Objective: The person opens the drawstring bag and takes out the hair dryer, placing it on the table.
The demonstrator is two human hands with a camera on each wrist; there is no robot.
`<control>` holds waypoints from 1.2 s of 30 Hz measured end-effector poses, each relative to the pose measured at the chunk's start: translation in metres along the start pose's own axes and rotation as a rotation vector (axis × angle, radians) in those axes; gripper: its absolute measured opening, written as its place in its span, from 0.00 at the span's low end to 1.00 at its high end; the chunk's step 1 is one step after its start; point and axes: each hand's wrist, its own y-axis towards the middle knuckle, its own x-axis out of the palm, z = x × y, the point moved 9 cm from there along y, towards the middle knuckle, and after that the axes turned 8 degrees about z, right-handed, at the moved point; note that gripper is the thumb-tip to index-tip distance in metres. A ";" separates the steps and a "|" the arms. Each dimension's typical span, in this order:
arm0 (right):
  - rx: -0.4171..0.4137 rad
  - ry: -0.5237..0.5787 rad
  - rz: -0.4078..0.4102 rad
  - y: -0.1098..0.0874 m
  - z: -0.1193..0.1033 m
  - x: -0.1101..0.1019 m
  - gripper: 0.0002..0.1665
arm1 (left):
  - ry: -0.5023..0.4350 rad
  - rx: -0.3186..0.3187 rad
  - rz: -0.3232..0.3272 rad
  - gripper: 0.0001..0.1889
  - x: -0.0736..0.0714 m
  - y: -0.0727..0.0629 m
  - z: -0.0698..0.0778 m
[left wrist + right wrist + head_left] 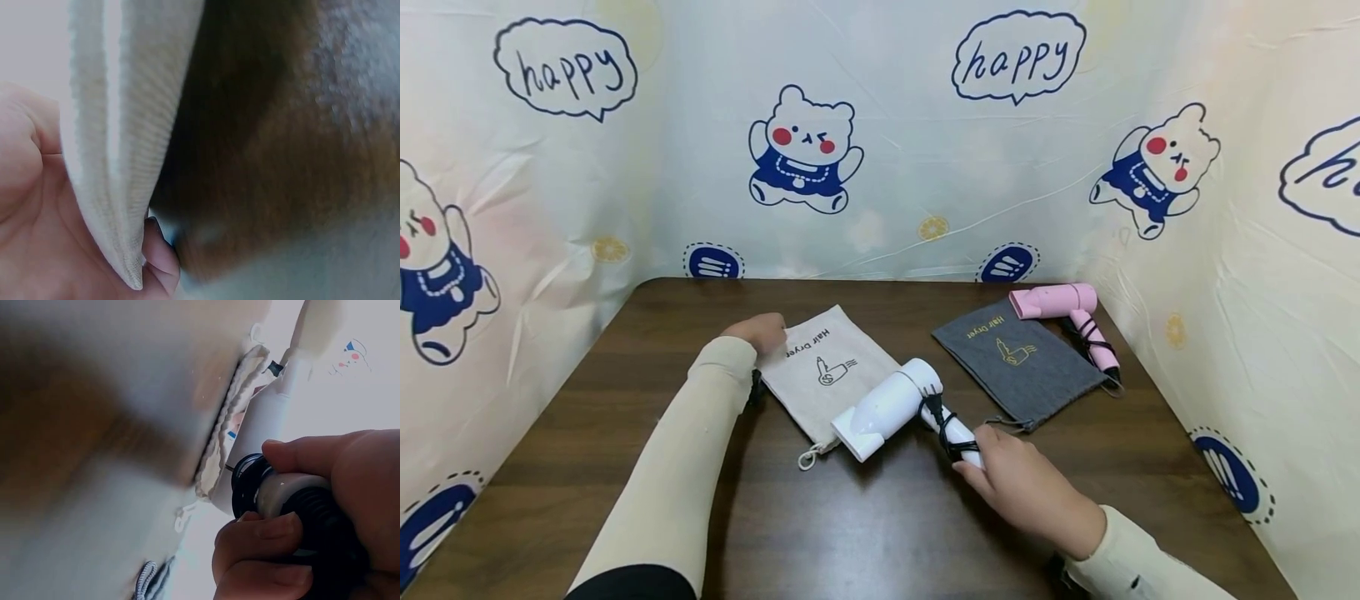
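Observation:
My left hand (762, 333) grips the far left corner of a beige drawstring pouch (827, 387) printed "Hair Dryer". In the left wrist view a corner of the pouch (128, 125) hangs across the palm, partly hiding the fingers. A white hair dryer (887, 410) is held in my right hand (1030, 483) by its handle, which has a black cord (942, 421) wound round it. Its nozzle end overlaps the pouch's near right part. From the right wrist, the dryer's barrel (259, 428) points toward the pouch's mouth (219, 444); whether they touch, I cannot tell.
To the right a dark grey drawstring pouch (1018, 367) lies on the brown table (820, 533). A pink hair dryer (1054, 302) rests partly over its far right corner. Printed cloth walls (895, 150) stand along the back and both sides.

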 end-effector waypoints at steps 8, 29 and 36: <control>0.009 0.004 -0.012 0.013 0.001 -0.001 0.18 | -0.044 0.005 -0.011 0.19 0.001 0.000 -0.003; 0.066 0.040 -0.012 0.047 0.007 0.008 0.19 | -0.025 -0.094 0.018 0.48 0.006 -0.006 -0.009; 0.096 0.050 -0.021 0.060 0.011 0.011 0.21 | -0.028 -0.085 0.025 0.42 0.006 -0.001 -0.011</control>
